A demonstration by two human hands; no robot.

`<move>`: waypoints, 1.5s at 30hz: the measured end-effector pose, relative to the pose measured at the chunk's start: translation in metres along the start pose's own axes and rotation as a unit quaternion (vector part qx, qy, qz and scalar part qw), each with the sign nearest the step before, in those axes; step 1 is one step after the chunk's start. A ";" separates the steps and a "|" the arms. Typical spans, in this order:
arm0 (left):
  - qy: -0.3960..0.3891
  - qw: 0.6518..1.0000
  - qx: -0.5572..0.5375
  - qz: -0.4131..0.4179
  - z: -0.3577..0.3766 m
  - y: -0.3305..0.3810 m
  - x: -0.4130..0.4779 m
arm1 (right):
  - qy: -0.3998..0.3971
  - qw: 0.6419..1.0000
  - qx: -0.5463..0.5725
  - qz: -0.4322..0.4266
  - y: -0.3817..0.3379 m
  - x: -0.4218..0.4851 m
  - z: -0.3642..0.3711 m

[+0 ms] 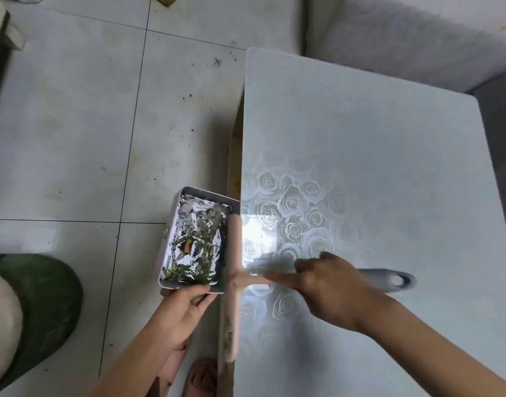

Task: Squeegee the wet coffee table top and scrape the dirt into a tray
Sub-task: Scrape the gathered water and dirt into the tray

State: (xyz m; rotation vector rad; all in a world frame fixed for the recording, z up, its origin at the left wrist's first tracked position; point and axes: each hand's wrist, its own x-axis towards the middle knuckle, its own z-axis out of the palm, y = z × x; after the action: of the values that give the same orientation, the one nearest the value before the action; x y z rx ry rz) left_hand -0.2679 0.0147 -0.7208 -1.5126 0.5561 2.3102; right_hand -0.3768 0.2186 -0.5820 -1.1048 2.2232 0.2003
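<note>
The tiled floor (74, 124), speckled with dark crumbs, lies left of the tabletop (375, 167), a pale glossy surface with a rose pattern toward its left edge. A grey sofa (403, 32) stands behind the tabletop's far side. A green bin (45, 305) sits on the floor well left of the tabletop. The squeegee (234, 285) lies with its pink blade along the tabletop's left edge, its grey handle reaching right across the tabletop. The tray (171, 239), holding wet scraps, is pressed against that left edge, just beside the blade. The right hand (332, 287) is clamped on the squeegee handle, forefinger stretched toward the blade. The left hand (183, 308) grips the tray's near rim.
</note>
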 end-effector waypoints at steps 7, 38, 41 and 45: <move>0.009 1.000 -0.005 -0.002 -0.004 -0.001 0.003 | 0.064 0.996 -0.029 0.049 0.024 -0.049 -0.003; 0.008 1.000 -0.014 -0.011 -0.007 -0.002 0.009 | 0.115 0.987 0.008 0.108 0.039 -0.069 0.008; 0.004 1.000 -0.017 -0.007 -0.009 -0.002 0.010 | 0.083 0.982 0.033 0.165 0.049 -0.077 0.018; 0.016 1.000 -0.005 -0.003 -0.006 -0.004 0.013 | 0.096 0.982 0.037 0.158 0.055 -0.050 0.020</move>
State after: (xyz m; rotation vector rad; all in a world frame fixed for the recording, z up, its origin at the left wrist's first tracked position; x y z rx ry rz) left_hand -0.2666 0.0165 -0.7355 -1.5555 0.5474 2.2920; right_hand -0.3872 0.2948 -0.5752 -0.7519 2.5516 0.1482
